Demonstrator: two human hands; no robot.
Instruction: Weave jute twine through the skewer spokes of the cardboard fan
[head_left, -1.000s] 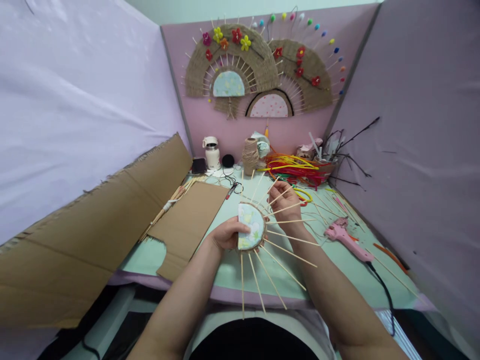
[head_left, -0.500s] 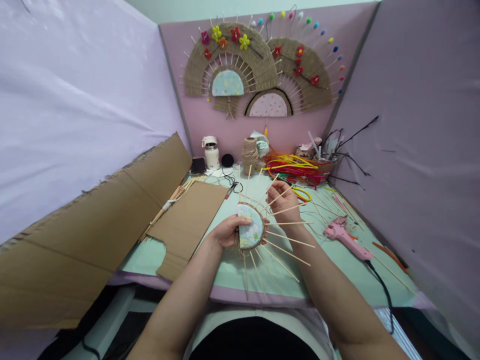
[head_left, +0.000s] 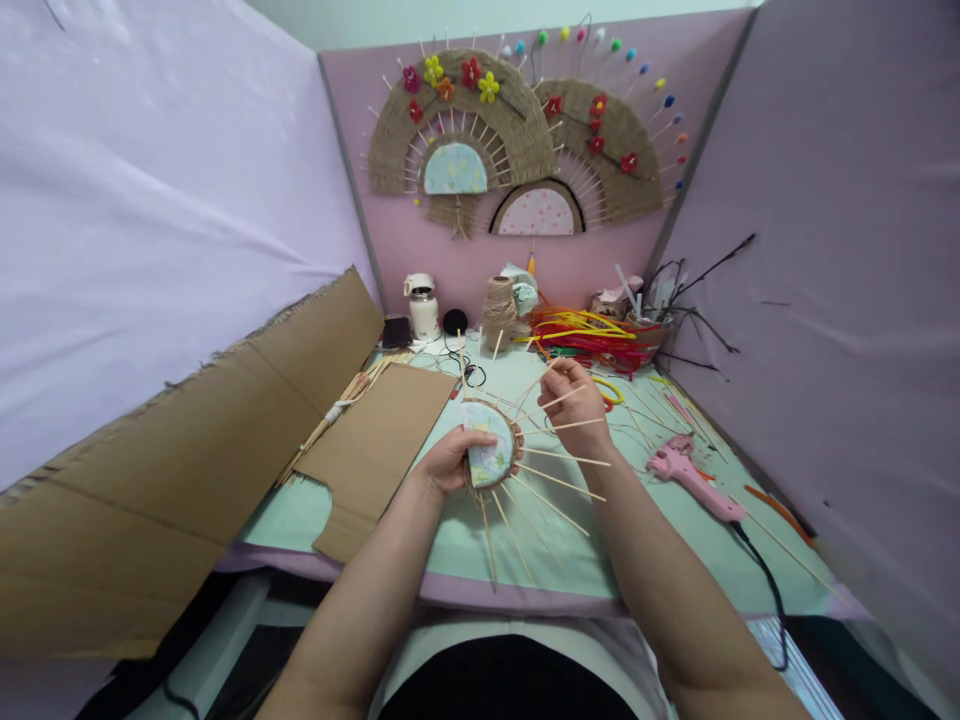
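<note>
My left hand (head_left: 450, 458) grips a half-round fan base (head_left: 486, 450) covered in pale blue flowered fabric, thumb on top and fingers behind it. Brown twine edges its curved rim, and thin wooden sticks (head_left: 551, 503) spread outward from that rim like rays. Above the right-hand sticks, my right hand (head_left: 576, 405) is closed in a pinch on what looks like a thin strand of twine, hard to see at this size. Some stick ends cross in front of the right fingers and wrist.
A pink glue gun (head_left: 697, 483) lies at right with its cord. Cardboard (head_left: 382, 430) covers the table's left part. A twine spool (head_left: 499, 312), a white flask (head_left: 424, 310) and colourful pipe cleaners (head_left: 585, 335) stand or lie behind. Finished fans (head_left: 465, 110) hang on the back wall.
The fan base has shifted slightly left and tilted in my left hand, its sticks swinging with it. My right hand stays pinched and has moved a little to the right.
</note>
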